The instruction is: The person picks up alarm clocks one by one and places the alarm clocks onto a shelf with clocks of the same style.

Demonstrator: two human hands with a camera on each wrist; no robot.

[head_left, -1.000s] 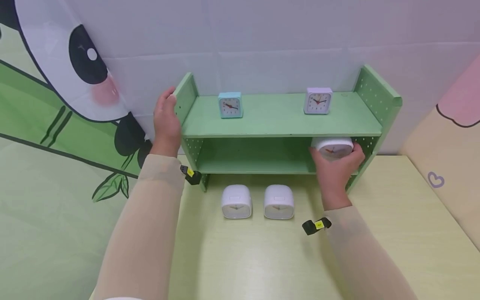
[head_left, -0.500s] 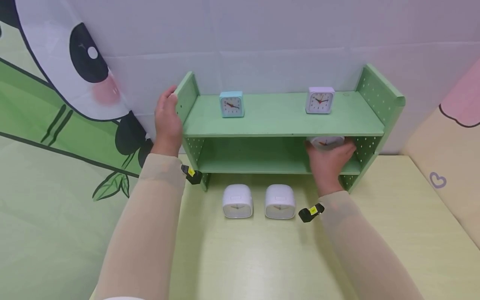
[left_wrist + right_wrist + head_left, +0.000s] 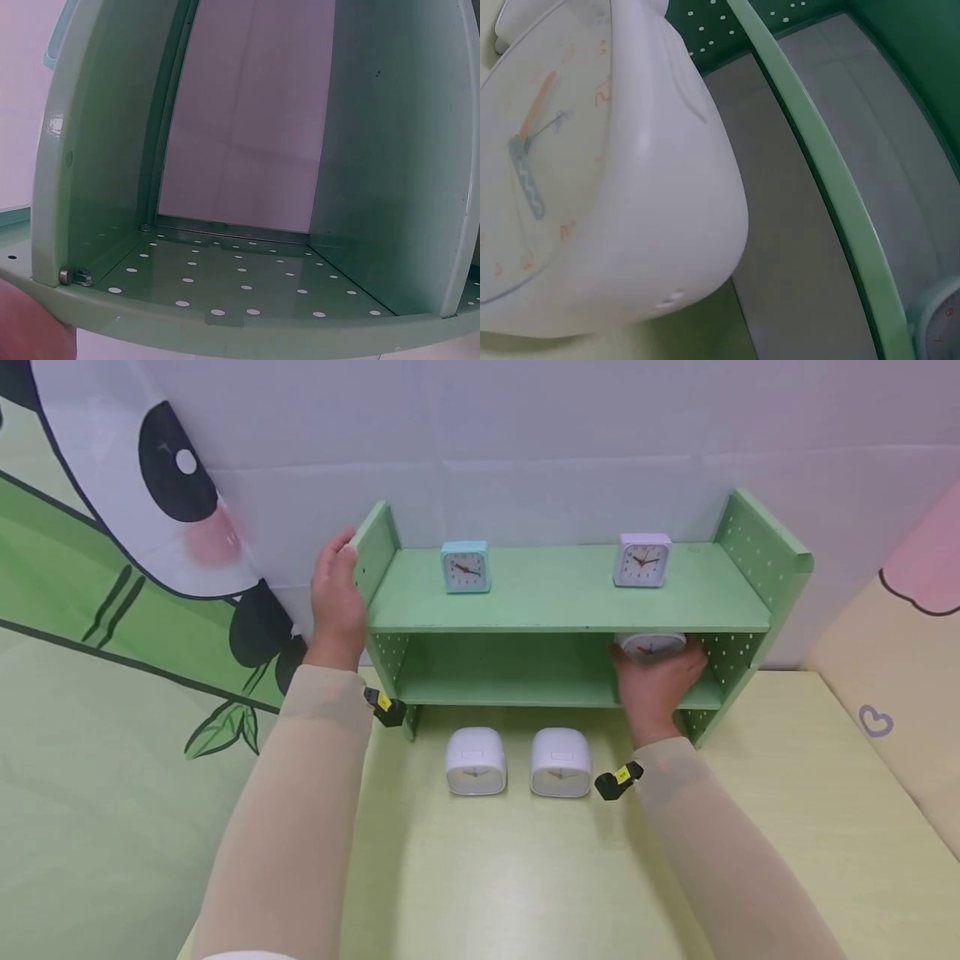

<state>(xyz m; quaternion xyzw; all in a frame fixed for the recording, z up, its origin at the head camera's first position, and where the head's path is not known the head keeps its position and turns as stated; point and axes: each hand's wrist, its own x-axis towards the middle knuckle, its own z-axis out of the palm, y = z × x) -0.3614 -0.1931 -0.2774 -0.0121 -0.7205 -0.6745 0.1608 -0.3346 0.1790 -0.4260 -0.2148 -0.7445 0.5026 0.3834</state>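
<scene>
My right hand (image 3: 656, 681) grips a white alarm clock (image 3: 651, 646) inside the lower compartment, near its right end. The palm hides much of the clock, and its top sits close under the upper board. Against the outer face of the left side panel (image 3: 378, 547) of the green shelf (image 3: 562, 610) rests my left hand (image 3: 335, 606), fingers fairly straight. A bit of that hand shows in the left wrist view, beside the perforated panel (image 3: 225, 292). On the upper board stand a light blue alarm clock (image 3: 466, 568) and a lilac one (image 3: 642, 562).
Two more white alarm clocks, a left one (image 3: 476, 762) and a right one (image 3: 561, 763), stand on the pale table (image 3: 480, 877) before the shelf. A white clock (image 3: 660, 180) looms large in the right wrist view. A printed cloth wall (image 3: 540, 427) rises behind.
My right hand has pushed the white alarm clock deeper into the lower compartment and slightly left. My left hand stays against the side panel.
</scene>
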